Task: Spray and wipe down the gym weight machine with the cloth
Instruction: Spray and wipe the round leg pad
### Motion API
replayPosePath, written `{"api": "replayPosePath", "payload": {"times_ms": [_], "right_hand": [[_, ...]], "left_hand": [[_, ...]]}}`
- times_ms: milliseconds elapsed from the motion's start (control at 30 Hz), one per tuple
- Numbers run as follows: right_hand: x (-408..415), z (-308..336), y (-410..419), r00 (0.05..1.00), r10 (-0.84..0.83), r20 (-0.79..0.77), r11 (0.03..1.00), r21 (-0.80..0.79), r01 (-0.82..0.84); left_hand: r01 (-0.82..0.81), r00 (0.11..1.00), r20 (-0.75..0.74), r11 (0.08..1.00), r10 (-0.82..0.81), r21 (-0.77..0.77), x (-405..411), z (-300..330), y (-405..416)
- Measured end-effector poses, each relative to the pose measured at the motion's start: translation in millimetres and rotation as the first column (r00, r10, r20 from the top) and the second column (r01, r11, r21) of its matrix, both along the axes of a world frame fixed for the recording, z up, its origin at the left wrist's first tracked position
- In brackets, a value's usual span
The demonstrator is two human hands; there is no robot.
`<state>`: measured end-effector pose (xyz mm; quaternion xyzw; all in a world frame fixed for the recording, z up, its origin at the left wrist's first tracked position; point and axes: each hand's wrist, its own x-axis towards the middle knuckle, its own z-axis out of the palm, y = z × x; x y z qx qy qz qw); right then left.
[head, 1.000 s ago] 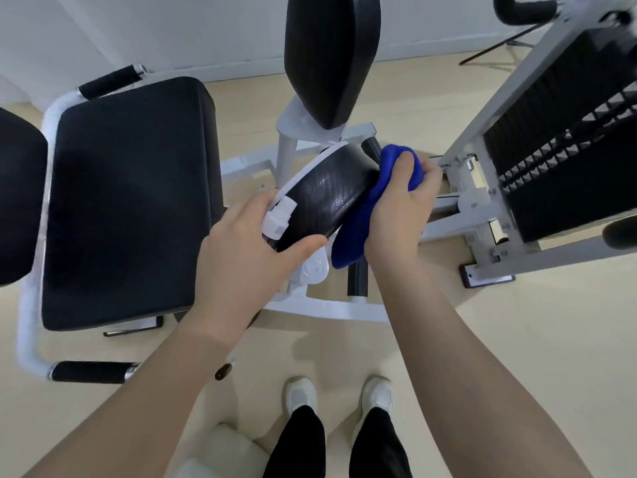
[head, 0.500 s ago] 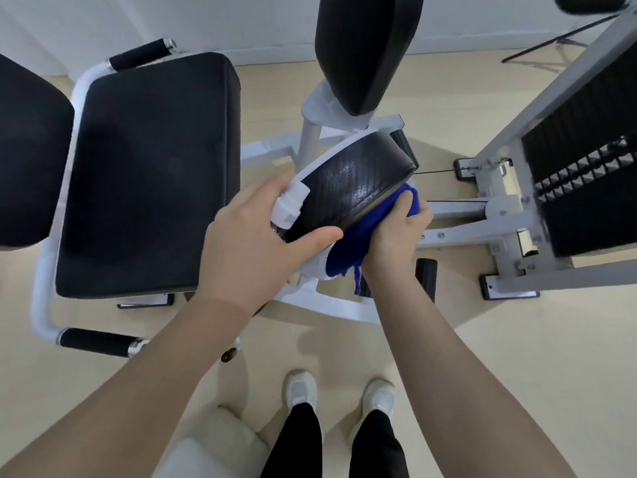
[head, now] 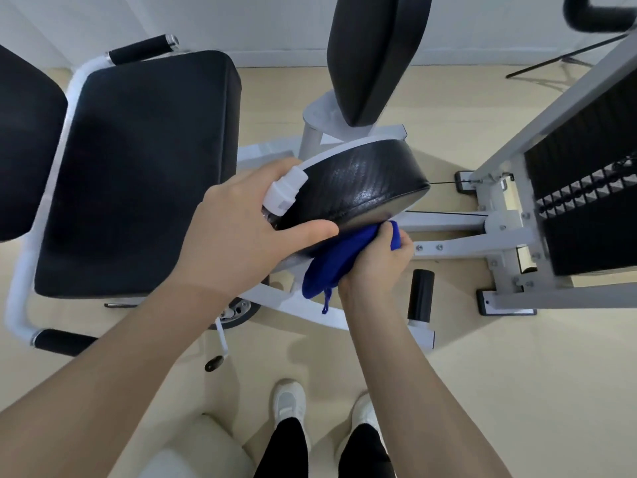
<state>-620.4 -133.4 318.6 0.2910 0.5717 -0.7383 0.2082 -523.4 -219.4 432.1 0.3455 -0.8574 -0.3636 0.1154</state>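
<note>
Pale beige floor (head: 482, 391) meets a white wall at the far edge. The weight machine's black round pad (head: 358, 188) tilts, its long axis running near-left to far-right. The right hand (head: 374, 267) clutches a bunched blue cloth (head: 336, 258) against the pad's underside. The left hand (head: 238, 232) grips a white-capped spray bottle (head: 284, 193), cap pointing far-right.

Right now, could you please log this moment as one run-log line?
left hand: holds white-capped spray bottle | right hand: presses blue cloth under black padded roller | step: wiping
</note>
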Motion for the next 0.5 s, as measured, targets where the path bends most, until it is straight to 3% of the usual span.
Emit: {"api": "replayPosePath", "payload": {"times_ms": [100,300,433,500], "right_hand": [[3.2,6.5,-2.5,1.000,0.003,-0.023,0.998,-0.068,-0.004],[2.2,-20.4,-12.5,0.989,0.142,0.038,0.974,0.174,-0.146],[-2.4,19.9,4.9,0.998,0.045,-0.053,0.994,-0.095,-0.050],[-0.2,37.6,11.3,0.989,0.015,-0.150,0.990,-0.138,-0.036]], "left_hand": [[-0.010,1.000,-0.001,1.000,0.010,-0.023,0.5,1.3,-0.3],[-0.012,1.000,-0.014,0.998,0.011,-0.069,4.6,-2.7,4.3],[-0.014,0.999,-0.040,0.995,0.010,-0.100,7.4,-2.4,7.2],[-0.007,0.999,-0.049,0.996,0.002,-0.094,7.6,-2.8,7.4]]}}
